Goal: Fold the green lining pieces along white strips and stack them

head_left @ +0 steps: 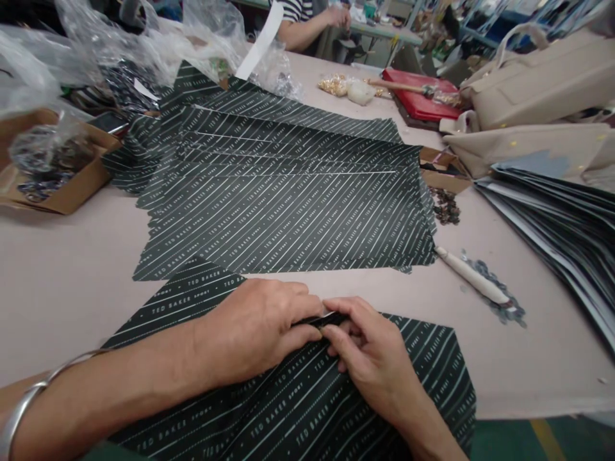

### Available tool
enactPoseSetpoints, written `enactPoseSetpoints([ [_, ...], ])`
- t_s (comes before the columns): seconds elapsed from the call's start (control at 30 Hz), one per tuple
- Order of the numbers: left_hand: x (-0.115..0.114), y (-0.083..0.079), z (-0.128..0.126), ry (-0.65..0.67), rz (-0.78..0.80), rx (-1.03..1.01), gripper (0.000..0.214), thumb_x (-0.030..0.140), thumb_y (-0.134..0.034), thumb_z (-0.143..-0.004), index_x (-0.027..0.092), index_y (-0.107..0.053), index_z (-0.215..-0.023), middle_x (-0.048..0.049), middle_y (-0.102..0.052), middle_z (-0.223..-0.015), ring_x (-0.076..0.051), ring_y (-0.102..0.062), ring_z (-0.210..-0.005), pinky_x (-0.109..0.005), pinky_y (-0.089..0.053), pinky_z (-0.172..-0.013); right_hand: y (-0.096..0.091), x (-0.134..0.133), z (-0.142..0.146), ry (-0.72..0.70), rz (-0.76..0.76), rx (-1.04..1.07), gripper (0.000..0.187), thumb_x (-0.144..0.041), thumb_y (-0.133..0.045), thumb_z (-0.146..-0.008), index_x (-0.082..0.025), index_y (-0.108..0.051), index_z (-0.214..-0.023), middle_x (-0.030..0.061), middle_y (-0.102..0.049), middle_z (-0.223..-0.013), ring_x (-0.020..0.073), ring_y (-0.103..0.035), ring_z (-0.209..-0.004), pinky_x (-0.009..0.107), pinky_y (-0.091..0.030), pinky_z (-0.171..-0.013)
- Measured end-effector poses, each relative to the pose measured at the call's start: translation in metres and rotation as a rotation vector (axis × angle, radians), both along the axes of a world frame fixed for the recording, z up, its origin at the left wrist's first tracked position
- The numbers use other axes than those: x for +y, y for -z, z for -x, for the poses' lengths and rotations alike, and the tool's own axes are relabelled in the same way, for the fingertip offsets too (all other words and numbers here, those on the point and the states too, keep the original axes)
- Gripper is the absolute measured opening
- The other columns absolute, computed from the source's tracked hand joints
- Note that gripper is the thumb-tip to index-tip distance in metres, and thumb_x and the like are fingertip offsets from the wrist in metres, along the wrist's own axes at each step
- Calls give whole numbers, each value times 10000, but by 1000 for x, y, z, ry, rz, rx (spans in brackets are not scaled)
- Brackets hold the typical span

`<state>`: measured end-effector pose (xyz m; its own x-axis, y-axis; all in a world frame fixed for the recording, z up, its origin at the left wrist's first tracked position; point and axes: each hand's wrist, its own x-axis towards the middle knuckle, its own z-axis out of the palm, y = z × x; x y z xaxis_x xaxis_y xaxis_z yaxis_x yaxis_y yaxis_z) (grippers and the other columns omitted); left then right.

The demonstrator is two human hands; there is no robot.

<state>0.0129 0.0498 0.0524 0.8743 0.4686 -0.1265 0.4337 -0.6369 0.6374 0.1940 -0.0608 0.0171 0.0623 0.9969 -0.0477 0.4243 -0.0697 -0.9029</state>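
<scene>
Close in, both hands work at the near side of the table (72, 269), over a dark printed cloth (269, 419) draped across its edge. Left hand (264, 323): thumb and fingers pinched together on the cloth's far edge. Right hand (369, 352): likewise nipped shut, fingertips meeting the left's; the detail between them is too small for me to make out. Just beyond, a stack of matching pieces (298, 218) lies spread flat. Right of it, a pale stick-like tool (473, 275) rests on small dark discs (512, 312). Far left, an open cardboard box (91, 186) with bagged bits.
</scene>
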Motion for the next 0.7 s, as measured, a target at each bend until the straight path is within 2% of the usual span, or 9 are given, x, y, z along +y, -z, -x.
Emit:
enactPoseSetpoints([
  [0.1, -8, 3, 4, 29, -226, -48, 81, 258, -596, -969, 234, -626, -898, 45, -555, -754, -134, -511, -610, -302, -289, -542, -5, -1, -1, -45, -119, -121, 87, -206, -595, -956, -203, -679, -978, 10, -660, -810, 131, -663, -691, 245, -530, -593],
  [0.2, -16, 6, 9, 47, -335, -116, 196, 247, -480, -1020, 225, -611, -875, 34, -508, -738, -137, -472, -584, -319, -273, -518, -6, -6, 2, -33, -272, -239, 108, -167, -569, -963, -200, -647, -895, 0, -635, -748, 129, -638, -670, 249, -501, -605],
  [0.33, -25, 5, 11, 15, -402, -219, 253, 258, -416, -1051, 219, -624, -911, 32, -494, -727, -132, -464, -596, -315, -301, -528, -4, -16, 9, 13, -459, -398, 117, -112, -549, -944, -207, -596, -894, 6, -644, -736, 140, -627, -648, 263, -471, -573],
  [0.47, -29, -1, 10, -1, -565, -248, 264, 198, -465, -1022, 197, -586, -787, 21, -490, -692, -156, -436, -605, -356, -296, -572, -5, -20, 10, 5, -560, -504, 140, -82, -523, -946, -202, -593, -968, 23, -670, -753, 157, -644, -659, 267, -497, -581],
  [0.57, -24, -6, 12, 48, -713, -277, 253, 97, -460, -986, 185, -592, -790, 30, -478, -660, -155, -422, -615, -369, -391, -731, -9, -14, 3, -4, -557, -545, 201, -47, -479, -948, -181, -611, -1019, 70, -704, -864, 164, -695, -777, 242, -536, -615],
  [0.63, -18, -9, 15, 68, -810, -298, 208, 73, -467, -979, 166, -629, -889, 37, -503, -666, -143, -438, -632, -417, -411, -951, -14, -8, -5, 4, -551, -601, 214, -49, -462, -950, -173, -627, -1008, 100, -721, -951, 172, -715, -868, 228, -542, -616],
  [0.7, -12, -9, 18, 85, -916, -293, 211, 68, -447, -984, 144, -641, -1017, 12, -579, -734, -156, -489, -690, -451, -400, -1022, -19, -3, -16, 16, -574, -673, 212, -58, -465, -958, -172, -641, -990, 96, -738, -968, 171, -722, -876, 225, -536, -628],
])
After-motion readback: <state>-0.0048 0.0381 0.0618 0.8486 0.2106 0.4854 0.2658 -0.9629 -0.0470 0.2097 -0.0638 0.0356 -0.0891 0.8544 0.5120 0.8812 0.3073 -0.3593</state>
